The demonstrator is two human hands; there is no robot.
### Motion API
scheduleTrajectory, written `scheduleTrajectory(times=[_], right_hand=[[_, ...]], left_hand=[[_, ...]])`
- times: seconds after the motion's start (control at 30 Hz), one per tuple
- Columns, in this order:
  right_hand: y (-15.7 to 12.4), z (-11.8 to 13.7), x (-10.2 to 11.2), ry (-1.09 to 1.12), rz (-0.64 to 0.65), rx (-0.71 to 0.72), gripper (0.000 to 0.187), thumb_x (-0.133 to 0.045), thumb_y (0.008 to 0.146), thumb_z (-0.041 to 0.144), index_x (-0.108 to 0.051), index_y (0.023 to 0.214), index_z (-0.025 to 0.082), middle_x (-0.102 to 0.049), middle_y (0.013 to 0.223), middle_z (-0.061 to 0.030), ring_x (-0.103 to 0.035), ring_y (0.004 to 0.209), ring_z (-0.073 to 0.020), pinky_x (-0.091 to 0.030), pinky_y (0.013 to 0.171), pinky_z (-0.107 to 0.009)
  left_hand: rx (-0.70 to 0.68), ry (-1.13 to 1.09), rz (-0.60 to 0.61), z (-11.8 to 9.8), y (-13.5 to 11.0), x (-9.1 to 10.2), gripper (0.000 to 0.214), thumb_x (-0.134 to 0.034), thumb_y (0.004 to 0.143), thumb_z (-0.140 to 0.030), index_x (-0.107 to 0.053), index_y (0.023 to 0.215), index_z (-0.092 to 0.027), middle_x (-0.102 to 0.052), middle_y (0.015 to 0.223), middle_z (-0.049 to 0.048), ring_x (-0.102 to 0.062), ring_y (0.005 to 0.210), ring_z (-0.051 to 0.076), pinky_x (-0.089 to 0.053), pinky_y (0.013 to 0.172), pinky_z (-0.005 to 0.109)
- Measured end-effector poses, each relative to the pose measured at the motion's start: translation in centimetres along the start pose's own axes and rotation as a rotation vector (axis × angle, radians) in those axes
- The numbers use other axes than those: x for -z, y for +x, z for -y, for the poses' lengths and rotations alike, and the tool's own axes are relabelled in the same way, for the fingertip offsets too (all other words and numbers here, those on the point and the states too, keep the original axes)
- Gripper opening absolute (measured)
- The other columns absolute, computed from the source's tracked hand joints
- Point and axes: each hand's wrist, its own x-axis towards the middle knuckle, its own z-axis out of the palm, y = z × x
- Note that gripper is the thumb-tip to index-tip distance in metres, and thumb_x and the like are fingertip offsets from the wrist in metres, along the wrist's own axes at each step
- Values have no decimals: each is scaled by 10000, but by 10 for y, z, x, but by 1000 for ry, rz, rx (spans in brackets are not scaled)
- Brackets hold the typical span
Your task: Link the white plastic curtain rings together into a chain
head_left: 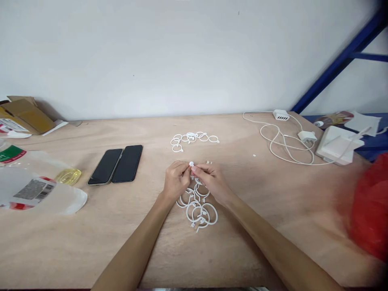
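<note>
My left hand [176, 178] and my right hand [211, 180] meet over the middle of the table, both closed in a pinch. Between their fingertips is a white plastic ring, of which a small round end [191, 163] shows; the fingers hide most of the rest. Just below my hands lies a loose pile of several white plastic rings [209, 205], some with their small clip ends apart. Beyond my hands, more white rings [213, 139] lie in a curved row, seemingly closed.
Two dark phones [127, 163] lie side by side at left. Past them are a clear plastic bag [69, 198], a roll of yellowish tape [69, 176] and a cardboard box [28, 115]. At right are a white cable [273, 147], chargers [307, 136] and a red bag [371, 206].
</note>
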Motion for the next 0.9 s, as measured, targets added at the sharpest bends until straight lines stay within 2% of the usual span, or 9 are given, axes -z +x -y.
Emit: scheduleTrajectory(times=[0.23,0.37,0.43,0.57,0.67,0.73,0.8,0.83,0.9], right_hand=[[-3,-1,-5,-102,-4,113,337,-569,798,448,-577,586,187,-495,586,7,-455,595,-135,-367,555,-259],[-6,1,-9,-179,40,209,323,-545,836,396,-589,589,191,-533,627,-5,-497,649,-152,-407,640,-279],[-9,1,-10,-213,67,251,313,-539,848,374,-608,605,191,-555,643,-11,-522,668,-160,-418,668,-288],[-7,2,-4,-263,7,221,297,-545,850,399,-662,672,192,-631,708,-31,-580,716,-189,-445,690,-309],[11,0,8,-340,-159,227,337,-517,857,425,-698,698,189,-688,797,-57,-615,812,-215,-455,771,-333],[33,-2,14,-407,-257,210,340,-507,849,415,-714,722,177,-699,795,-68,-620,799,-214,-455,783,-339],[59,-7,17,-477,-196,201,286,-530,810,359,-731,827,156,-698,796,-67,-609,741,-197,-460,738,-328],[72,-9,17,-509,-120,203,292,-527,789,301,-728,933,146,-694,801,-59,-593,701,-180,-458,705,-315],[96,-13,15,-571,77,194,418,-486,765,222,-676,1128,139,-678,769,-37,-541,601,-148,-441,622,-290]], left_hand=[[200,-219,56,-1,0,2,293,-481,795,-172,-538,508,-161,-512,515,-16,-466,525,100,-362,533,220],[408,-311,1,3,2,0,338,-521,805,-263,-526,486,-151,-453,469,-34,-417,480,88,-319,480,215],[446,-331,-31,4,3,0,362,-544,806,-298,-524,478,-147,-425,452,-42,-391,463,81,-297,463,214],[326,-264,-51,4,2,-1,279,-543,818,-239,-620,566,-149,-553,528,-23,-477,518,92,-369,524,214],[226,-208,4,4,0,-3,190,-533,806,-151,-700,717,-174,-669,674,10,-578,628,122,-466,632,232],[114,-192,45,5,-1,-4,242,-519,773,-82,-722,850,-187,-713,827,43,-628,745,148,-509,733,265],[-8,-177,57,6,-3,-5,368,-484,723,-11,-720,944,-186,-710,979,76,-642,872,172,-519,823,303],[-50,-166,48,6,-3,-6,410,-464,702,13,-719,955,-185,-700,1018,84,-638,918,180,-518,850,318],[-80,-143,6,7,-3,-6,446,-442,680,33,-719,949,-189,-693,1010,81,-627,946,187,-521,858,333]])
